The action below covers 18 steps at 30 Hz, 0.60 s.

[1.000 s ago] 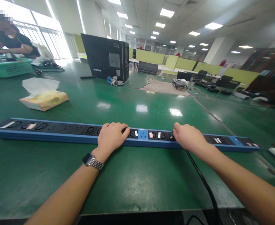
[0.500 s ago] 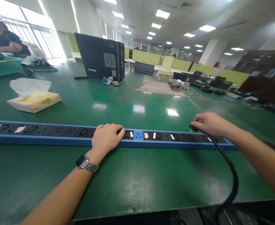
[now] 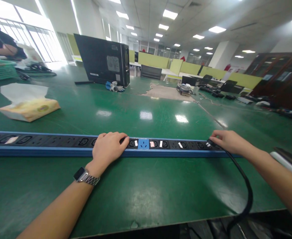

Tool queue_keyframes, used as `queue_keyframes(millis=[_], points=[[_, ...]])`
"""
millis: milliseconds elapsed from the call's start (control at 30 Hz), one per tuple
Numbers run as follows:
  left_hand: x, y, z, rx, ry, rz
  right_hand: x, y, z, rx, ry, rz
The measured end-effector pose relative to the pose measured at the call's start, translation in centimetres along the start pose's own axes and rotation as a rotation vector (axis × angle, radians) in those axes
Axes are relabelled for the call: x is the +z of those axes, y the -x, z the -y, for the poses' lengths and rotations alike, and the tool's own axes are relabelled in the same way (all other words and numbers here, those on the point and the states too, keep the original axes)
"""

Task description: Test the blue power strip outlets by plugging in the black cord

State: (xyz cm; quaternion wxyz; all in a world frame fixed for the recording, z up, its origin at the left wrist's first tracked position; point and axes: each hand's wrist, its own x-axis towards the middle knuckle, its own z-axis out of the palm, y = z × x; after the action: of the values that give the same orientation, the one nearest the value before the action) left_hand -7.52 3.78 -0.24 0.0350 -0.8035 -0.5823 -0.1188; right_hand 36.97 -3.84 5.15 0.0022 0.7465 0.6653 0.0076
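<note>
From my head camera, a yellow tissue pack [image 3: 28,109] lies far left on the green table [image 3: 141,196], and a black computer tower [image 3: 102,61] stands behind; nothing blocks my hands. The long blue-edged black power strip [image 3: 48,144] lies across the table before me. My left hand [image 3: 108,149] rests flat on its middle, fingers relaxed. My right hand [image 3: 227,141] pinches the black plug [image 3: 210,143] at the strip's right end, and its black cable [image 3: 245,186] curves over the table edge.

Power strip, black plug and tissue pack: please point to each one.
Power strip [image 3: 48,146], head view, blue front edge.
Black plug [image 3: 210,143], head view, plug body.
Tissue pack [image 3: 30,109], head view, yellow top.
</note>
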Motion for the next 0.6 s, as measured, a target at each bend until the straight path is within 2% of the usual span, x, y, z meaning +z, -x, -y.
queue_keyframes(millis=[100, 300, 400, 467, 600], points=[[0.1, 0.0, 0.1, 0.009, 0.005, 0.000, 0.1, 0.1, -0.3, 0.018, 0.065, 0.014], [0.1, 0.0, 0.0, -0.005, 0.010, -0.003, 1.2, 0.6, 0.9, -0.122, 0.209, 0.058], [0.0, 0.0, -0.1, -0.010, 0.008, -0.003, 1.6, 1.5, 1.9, -0.049, 0.290, 0.004], [0.0, 0.0, -0.1, -0.006, 0.005, -0.001, 0.8, 2.2, 1.7, 0.030, 0.247, -0.053], [0.1, -0.1, 0.0, 0.001, -0.006, -0.002, -2.3, 3.5, -1.3, 0.215, 0.079, -0.197]])
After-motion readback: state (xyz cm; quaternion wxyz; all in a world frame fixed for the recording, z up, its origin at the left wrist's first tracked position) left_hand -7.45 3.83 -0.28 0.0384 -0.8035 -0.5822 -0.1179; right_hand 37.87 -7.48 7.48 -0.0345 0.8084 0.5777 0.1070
